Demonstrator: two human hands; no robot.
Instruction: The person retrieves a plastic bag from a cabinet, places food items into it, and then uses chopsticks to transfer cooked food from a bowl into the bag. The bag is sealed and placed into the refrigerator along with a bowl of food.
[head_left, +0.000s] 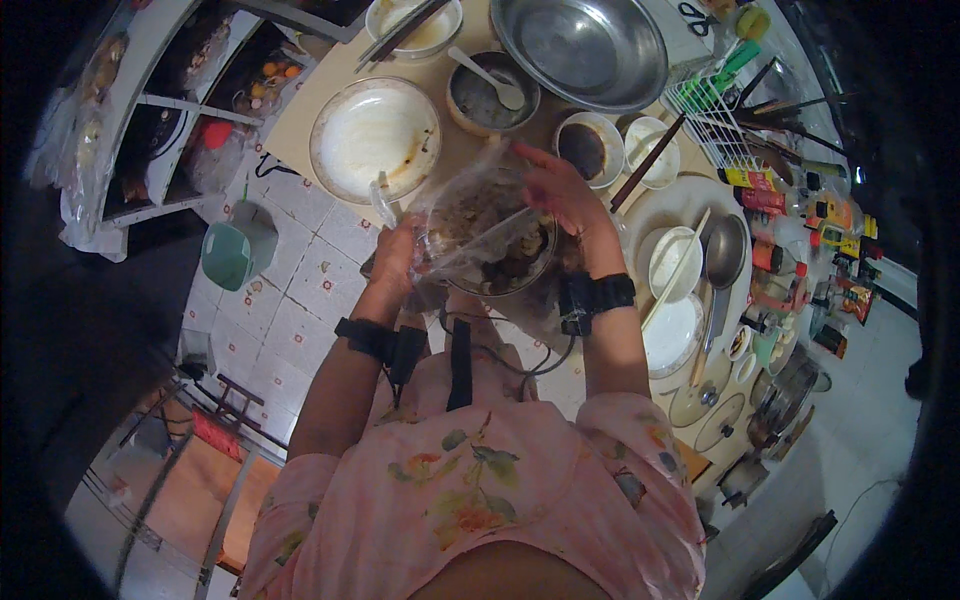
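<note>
Clear plastic bag (465, 195) is stretched in front of me, over part of a round dish (553, 259) of dark, chunky food (517, 259). My left hand (395, 251) grips the gathered left side of the bag, close to the dish's left side. On the right, my right hand (562, 191) is at the bag's edge, thumb against the film and other fingers spread. The film partly hides the food. Just beyond the bag stand a stained white plate (375, 139) and a dark-lined bowl (487, 97) with a pale spoon (495, 82) in it.
A large metal basin (581, 49) sits at the back. Right of my hand are a bowl of dark sauce (585, 150), a chopstick-like brown stick (649, 161), a white wire rack (709, 120) and a metal ladle (724, 259). A green bin (229, 255) stands on the tiled floor.
</note>
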